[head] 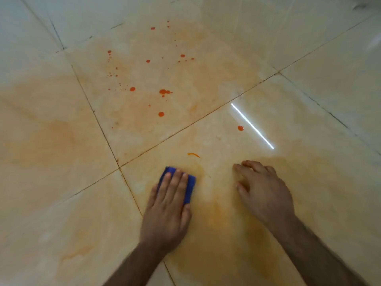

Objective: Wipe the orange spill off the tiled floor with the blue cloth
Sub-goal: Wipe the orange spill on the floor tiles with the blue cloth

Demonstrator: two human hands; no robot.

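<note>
A folded blue cloth [190, 185] lies flat on the cream tiled floor [309, 100], and my left hand [169, 207] presses down on it with the fingers straight. Orange drops [164, 91] are scattered over the tile ahead of the cloth. One separate drop [240, 128] sits further right, and a short orange streak [193, 154] lies just beyond the cloth. Pale orange smears [226, 219] cover the tiles around both hands. My right hand [261, 190] rests on the floor to the right of the cloth, fingers curled and holding nothing.
Dark grout lines [97, 118] cross the floor diagonally. A bright white light reflection [252, 125] streaks the glossy tile right of centre. A faint orange wash [47, 139] stains the left tiles.
</note>
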